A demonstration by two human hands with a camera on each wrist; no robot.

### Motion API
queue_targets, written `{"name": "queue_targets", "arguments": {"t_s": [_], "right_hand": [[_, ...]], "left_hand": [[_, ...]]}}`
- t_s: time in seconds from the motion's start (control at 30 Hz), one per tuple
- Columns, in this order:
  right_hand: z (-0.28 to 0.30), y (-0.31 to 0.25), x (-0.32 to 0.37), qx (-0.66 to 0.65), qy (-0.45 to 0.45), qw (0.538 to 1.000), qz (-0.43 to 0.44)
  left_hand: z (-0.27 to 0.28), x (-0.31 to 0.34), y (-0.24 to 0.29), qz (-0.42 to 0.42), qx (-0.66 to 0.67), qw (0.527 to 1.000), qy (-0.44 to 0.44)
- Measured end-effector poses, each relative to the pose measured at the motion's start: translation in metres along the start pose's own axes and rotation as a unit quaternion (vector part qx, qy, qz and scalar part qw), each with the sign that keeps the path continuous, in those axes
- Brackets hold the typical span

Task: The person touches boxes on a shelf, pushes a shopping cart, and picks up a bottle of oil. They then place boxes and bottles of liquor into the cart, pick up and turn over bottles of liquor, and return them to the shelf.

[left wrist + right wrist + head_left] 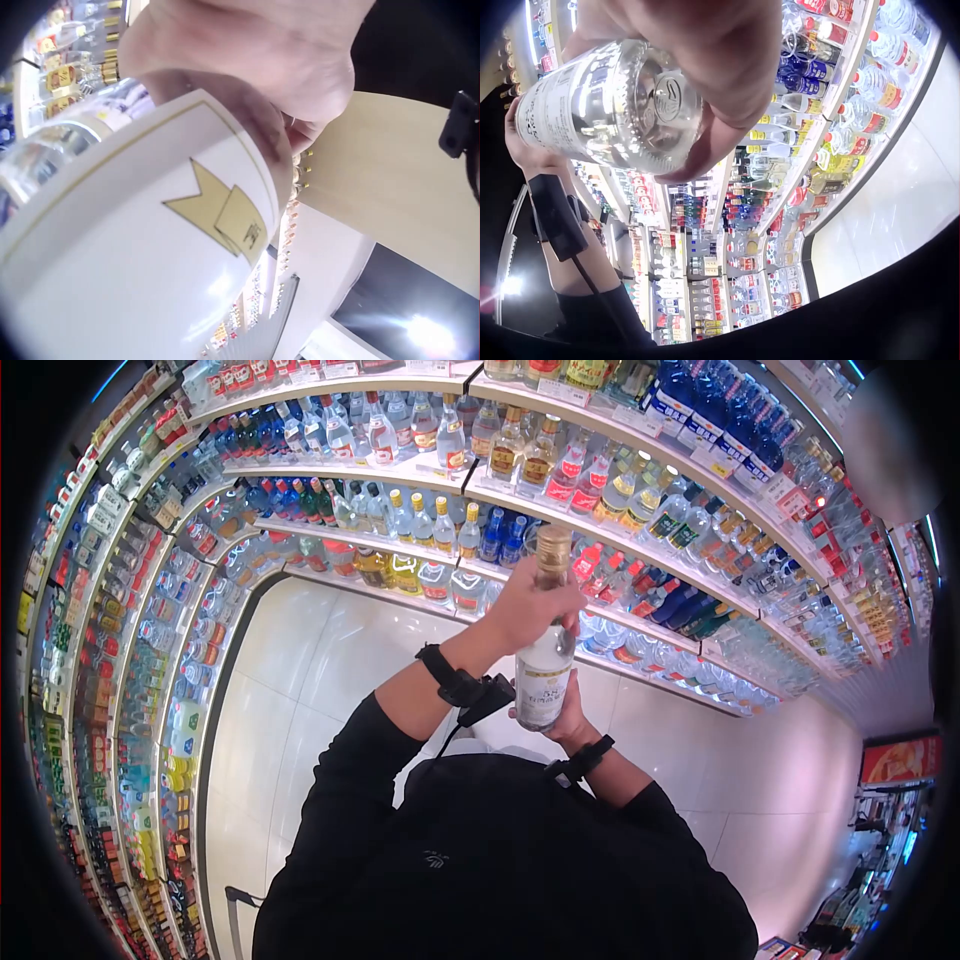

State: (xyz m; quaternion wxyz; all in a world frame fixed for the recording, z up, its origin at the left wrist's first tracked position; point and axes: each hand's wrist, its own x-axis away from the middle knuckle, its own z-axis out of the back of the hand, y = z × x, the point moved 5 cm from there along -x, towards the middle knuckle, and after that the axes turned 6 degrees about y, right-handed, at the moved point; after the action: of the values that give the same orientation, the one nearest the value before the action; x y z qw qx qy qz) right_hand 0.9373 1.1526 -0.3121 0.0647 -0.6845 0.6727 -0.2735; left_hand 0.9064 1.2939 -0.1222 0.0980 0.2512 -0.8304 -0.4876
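Black-sleeved left hand (528, 608): fingers curled round the neck of a clear bottle (548, 654), just below its gold cap (553, 545). Right hand (570, 710): grips the base end; finger spread partly hidden in the head view. Handling, as judged: rigid, probably glass, fairly weighty if filled, slick on bare sides, breakable if dropped; best held at the white label (541, 697) with the base supported. Pose: forearms angle inward, left hand farther forward. Bottle position: before the torso, cap end toward the stocked shelves (600, 418).
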Motion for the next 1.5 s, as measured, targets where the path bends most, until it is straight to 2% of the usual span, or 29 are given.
{"name": "queue_targets", "arguments": {"t_s": [0.1, 0.13, 0.23, 0.27, 0.3, 0.37, 0.4, 0.43, 0.5, 0.53, 0.57, 0.6, 0.63, 0.67, 0.7, 0.77, 0.83, 1.07, 1.5], "right_hand": [[-0.01, -0.013, -0.009, 0.014, 0.006, 0.999, 0.042], [-0.011, -0.017, -0.013, 0.011, 0.05, 0.997, 0.059], [-0.024, -0.03, -0.018, -0.028, 0.094, 0.994, 0.056], [-0.03, -0.032, -0.02, -0.058, 0.039, 0.997, 0.043], [-0.028, -0.035, -0.022, -0.056, 0.038, 0.996, 0.052], [-0.031, -0.036, -0.025, -0.115, -0.027, 0.991, 0.058], [-0.048, -0.039, -0.017, -0.108, 0.078, 0.989, 0.064], [-0.057, -0.041, -0.018, -0.109, 0.077, 0.989, 0.071], [-0.072, -0.048, -0.019, -0.046, 0.038, 0.99, 0.131], [-0.089, -0.061, -0.011, 0.294, 0.013, 0.907, 0.301], [-0.081, -0.062, -0.013, 0.292, 0.022, 0.905, 0.307], [-0.059, -0.059, -0.022, 0.169, 0.054, 0.953, 0.246], [-0.04, -0.054, -0.028, 0.041, 0.084, 0.979, 0.18], [-0.021, -0.047, -0.029, -0.09, 0.112, 0.984, 0.11], [-0.021, -0.049, -0.022, -0.094, 0.121, 0.982, 0.112], [-0.035, -0.06, -0.006, -0.125, 0.118, 0.978, 0.118], [-0.035, -0.065, 0.004, -0.137, 0.157, 0.968, 0.141], [0.011, -0.096, 0.033, -0.093, 0.102, 0.974, 0.179], [0.095, -0.2, 0.188, -0.082, 0.09, 0.972, 0.201]], "left_hand": [[-0.01, 0.002, 0.014, -0.02, -0.024, 0.999, -0.029], [-0.012, 0.001, 0.014, -0.02, -0.036, 0.999, -0.036], [-0.016, 0.006, 0.023, -0.058, -0.11, 0.99, -0.059], [-0.015, 0.007, 0.024, -0.076, -0.101, 0.99, -0.063], [-0.015, 0.008, 0.024, -0.079, -0.101, 0.989, -0.071], [-0.017, 0.013, 0.033, -0.198, -0.193, 0.959, -0.064], [-0.019, 0.015, 0.035, -0.194, -0.2, 0.957, -0.078], [-0.02, 0.017, 0.034, -0.196, -0.199, 0.956, -0.084], [-0.026, 0.021, 0.029, -0.205, -0.227, 0.944, -0.126], [-0.035, 0.027, 0.033, -0.224, -0.219, 0.941, -0.13], [-0.041, 0.028, 0.027, -0.221, -0.215, 0.941, -0.14], [-0.05, 0.035, 0.023, -0.281, -0.251, 0.908, -0.185], [-0.059, 0.043, 0.016, -0.339, -0.284, 0.868, -0.226], [-0.064, 0.048, 0.004, -0.354, -0.294, 0.854, -0.241], [-0.07, 0.051, -0.001, -0.348, -0.287, 0.858, -0.244], [-0.083, 0.058, -0.004, -0.384, -0.306, 0.834, -0.252], [-0.095, 0.059, -0.009, -0.389, -0.303, 0.828, -0.266], [-0.149, 0.06, -0.024, -0.429, -0.313, 0.803, -0.272], [-0.336, 0.063, -0.126, -0.48, -0.317, 0.765, -0.289]]}}
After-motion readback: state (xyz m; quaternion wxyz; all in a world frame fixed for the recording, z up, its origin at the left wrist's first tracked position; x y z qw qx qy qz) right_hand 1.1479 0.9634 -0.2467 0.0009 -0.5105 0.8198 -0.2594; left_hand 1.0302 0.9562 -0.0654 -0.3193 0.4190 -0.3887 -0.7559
